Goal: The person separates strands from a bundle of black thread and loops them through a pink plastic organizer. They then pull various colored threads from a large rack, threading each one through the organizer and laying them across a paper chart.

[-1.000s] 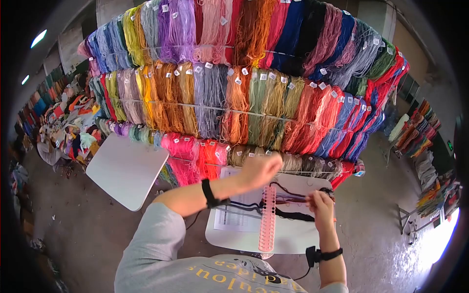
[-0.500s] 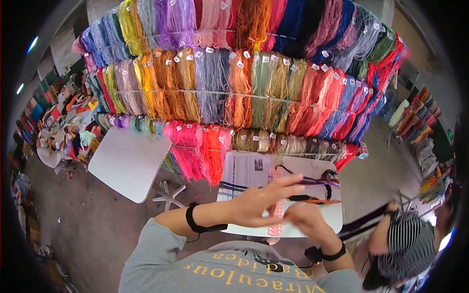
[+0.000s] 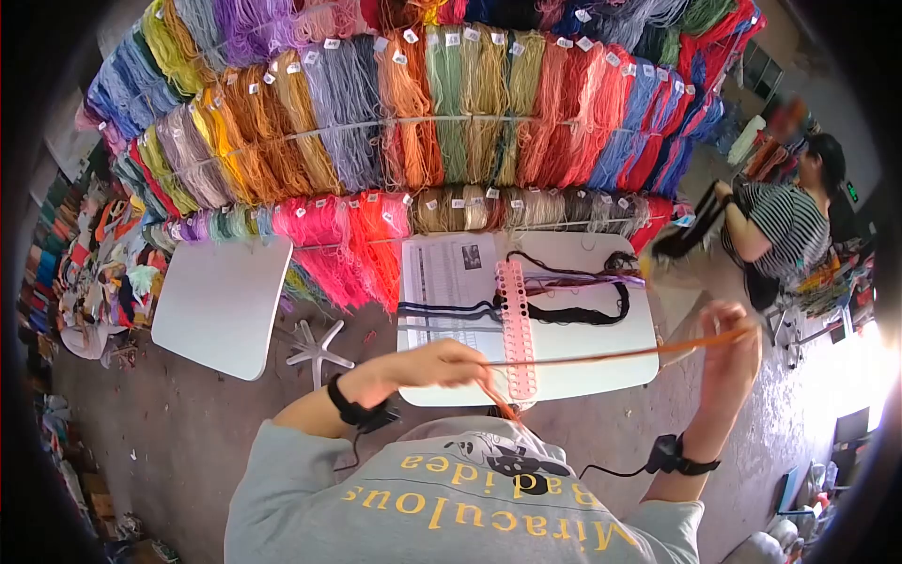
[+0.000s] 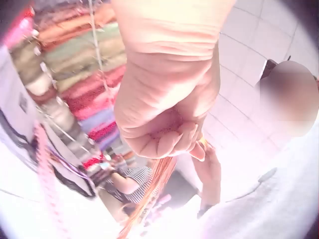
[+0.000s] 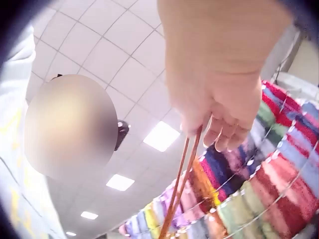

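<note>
An orange-brown bundle of thread (image 3: 611, 356) stretches across the front of the table between the two hands. Curled fingers of the left hand (image 3: 440, 363) grip one end, and a loose orange tail drops below them. Off the table's right edge, the right hand (image 3: 731, 352) holds the other end; in the right wrist view two strands (image 5: 179, 194) run down from its thumb side. Beneath the taut thread lies a pink strip with holes along both edges (image 3: 519, 357). Black thread (image 3: 583, 318), purple strands (image 3: 587, 279) and dark blue strands (image 3: 442, 307) lead off the strip's sides.
The white table (image 3: 601, 376) bears a printed sheet (image 3: 442, 263). Behind it rises a rack of coloured thread hanks (image 3: 470, 141). Another white table (image 3: 221, 310) stands at left, with a star-shaped stool base (image 3: 318, 353) beside it. A person in stripes (image 3: 785, 221) stands at right.
The hands, close together over the pink strip half a second ago, have spread wide with the orange-brown thread drawn out between them. The person in stripes has moved back from the table.
</note>
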Motion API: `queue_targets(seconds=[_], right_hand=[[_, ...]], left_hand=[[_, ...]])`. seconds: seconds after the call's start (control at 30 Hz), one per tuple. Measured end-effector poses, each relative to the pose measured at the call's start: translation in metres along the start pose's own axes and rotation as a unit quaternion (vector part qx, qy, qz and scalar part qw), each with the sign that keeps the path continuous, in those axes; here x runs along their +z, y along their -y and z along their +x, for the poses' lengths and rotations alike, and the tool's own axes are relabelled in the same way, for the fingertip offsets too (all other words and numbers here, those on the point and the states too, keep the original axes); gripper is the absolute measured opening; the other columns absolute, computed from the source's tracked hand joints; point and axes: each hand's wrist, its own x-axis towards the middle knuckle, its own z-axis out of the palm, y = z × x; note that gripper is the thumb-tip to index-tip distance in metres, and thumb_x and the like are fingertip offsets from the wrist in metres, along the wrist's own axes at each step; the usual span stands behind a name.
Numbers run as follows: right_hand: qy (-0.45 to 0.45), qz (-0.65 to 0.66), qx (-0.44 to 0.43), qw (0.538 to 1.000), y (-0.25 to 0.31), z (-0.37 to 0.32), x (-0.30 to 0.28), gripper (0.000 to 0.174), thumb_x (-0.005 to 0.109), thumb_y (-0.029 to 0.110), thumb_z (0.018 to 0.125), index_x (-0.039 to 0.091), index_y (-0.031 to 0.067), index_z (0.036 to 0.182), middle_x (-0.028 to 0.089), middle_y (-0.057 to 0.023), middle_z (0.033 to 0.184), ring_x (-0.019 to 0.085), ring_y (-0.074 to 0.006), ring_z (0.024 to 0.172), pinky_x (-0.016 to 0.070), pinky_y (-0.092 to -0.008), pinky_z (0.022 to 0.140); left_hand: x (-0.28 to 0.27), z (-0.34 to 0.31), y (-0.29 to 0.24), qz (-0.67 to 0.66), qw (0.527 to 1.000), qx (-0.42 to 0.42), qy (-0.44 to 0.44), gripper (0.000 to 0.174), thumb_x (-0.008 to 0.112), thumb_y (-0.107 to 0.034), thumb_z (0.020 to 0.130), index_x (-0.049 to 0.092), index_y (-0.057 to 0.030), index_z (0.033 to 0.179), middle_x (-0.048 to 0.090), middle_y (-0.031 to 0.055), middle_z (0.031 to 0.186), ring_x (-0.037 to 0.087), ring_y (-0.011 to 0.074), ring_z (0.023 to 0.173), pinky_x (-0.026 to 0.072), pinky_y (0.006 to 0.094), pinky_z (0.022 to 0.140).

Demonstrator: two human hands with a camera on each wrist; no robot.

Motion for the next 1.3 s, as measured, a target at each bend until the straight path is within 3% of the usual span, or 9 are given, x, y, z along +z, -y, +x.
queue_targets(seconds=[0.17,0.27,0.37,0.4,0.5,0.53,0.67,1.03,1.3], right_hand=[[-0.069,0.412,0.159,0.895,-0.054,0.032,-0.095,0.006,0.054,0.014,0.094,0.052,0.0086,0.092,0.052,-0.0039,0.090,0.048,-0.0133,0.075,0.0422,-0.0277,0.068],[-0.240,0.198,0.047,0.949,-0.086,0.050,-0.182,0.010,0.048,0.014,0.097,0.050,0.0057,0.092,0.047,0.0011,0.075,0.037,-0.0081,0.060,0.0332,-0.0214,0.054],[-0.237,-0.022,-0.098,0.966,-0.055,0.042,-0.151,0.013,0.049,0.014,0.096,0.051,0.0039,0.089,0.042,0.0033,0.065,0.033,-0.0062,0.055,0.0308,-0.0216,0.050],[-0.304,-0.162,-0.090,0.934,-0.066,0.041,-0.117,0.014,0.049,0.014,0.095,0.056,0.0017,0.094,0.046,0.0022,0.064,0.039,-0.0058,0.057,0.0341,-0.0219,0.051],[-0.013,-0.436,0.037,0.899,-0.117,-0.010,-0.025,0.023,0.049,0.007,0.091,0.062,0.0051,0.109,0.060,-0.0030,0.083,0.053,-0.0101,0.071,0.0426,-0.0230,0.061],[0.113,-0.397,-0.022,0.911,-0.165,-0.029,-0.021,0.021,0.051,0.005,0.090,0.062,0.0056,0.107,0.060,-0.0036,0.085,0.054,-0.0106,0.071,0.0441,-0.0242,0.063],[0.244,-0.278,0.218,0.903,-0.232,-0.085,0.054,0.019,0.055,0.004,0.088,0.047,-0.0001,0.105,0.063,-0.0122,0.072,0.063,-0.0170,0.066,0.0500,-0.0302,0.059],[0.194,-0.342,0.169,0.904,-0.278,-0.113,0.064,0.011,0.061,0.014,0.086,0.063,0.0034,0.088,0.066,-0.0129,0.076,0.064,-0.0264,0.066,0.0498,-0.0343,0.061],[0.207,-0.371,0.111,0.898,-0.269,-0.113,0.065,0.014,0.064,0.015,0.083,0.063,0.0017,0.087,0.064,-0.0119,0.068,0.062,-0.0212,0.059,0.0481,-0.0320,0.056]], left_hand=[[-0.052,-0.040,0.063,0.099,0.974,0.059,-0.195,0.023,0.055,-0.019,0.094,0.065,-0.0020,0.106,0.058,-0.0010,0.079,0.049,0.0052,0.068,0.0400,0.0216,0.058],[-0.066,-0.050,0.085,0.160,0.920,0.124,-0.335,0.025,0.052,-0.019,0.096,0.064,-0.0001,0.108,0.061,0.0019,0.091,0.053,0.0065,0.071,0.0440,0.0215,0.062],[-0.064,-0.045,0.092,0.072,0.864,0.074,-0.492,0.028,0.049,-0.021,0.097,0.063,0.0000,0.111,0.061,0.0035,0.098,0.054,0.0071,0.072,0.0450,0.0216,0.062],[-0.057,-0.038,0.088,0.015,0.871,0.068,-0.487,0.030,0.047,-0.024,0.098,0.062,-0.0019,0.114,0.062,0.0035,0.102,0.054,0.0072,0.071,0.0456,0.0221,0.063],[-0.041,0.001,0.095,-0.140,0.921,0.048,-0.361,0.035,0.052,-0.031,0.096,0.060,-0.0048,0.118,0.061,0.0038,0.110,0.059,0.0100,0.079,0.0475,0.0225,0.067],[-0.034,0.019,0.099,-0.205,0.926,0.023,-0.317,0.035,0.053,-0.031,0.095,0.059,-0.0052,0.117,0.060,0.0049,0.114,0.062,0.0133,0.085,0.0496,0.0250,0.071],[-0.017,0.080,0.114,-0.369,0.895,-0.087,-0.235,0.036,0.058,-0.028,0.092,0.053,-0.0065,0.121,0.055,0.0102,0.124,0.063,0.0227,0.099,0.0540,0.0349,0.081],[-0.015,0.116,0.113,-0.415,0.887,-0.126,-0.160,0.028,0.055,-0.021,0.092,0.056,-0.0078,0.116,0.062,0.0035,0.107,0.065,0.0180,0.090,0.0566,0.0316,0.071],[-0.004,0.136,0.113,-0.266,0.915,-0.075,-0.295,0.022,0.055,-0.010,0.091,0.060,-0.0019,0.110,0.065,0.0065,0.087,0.065,0.0134,0.073,0.0558,0.0231,0.062]])
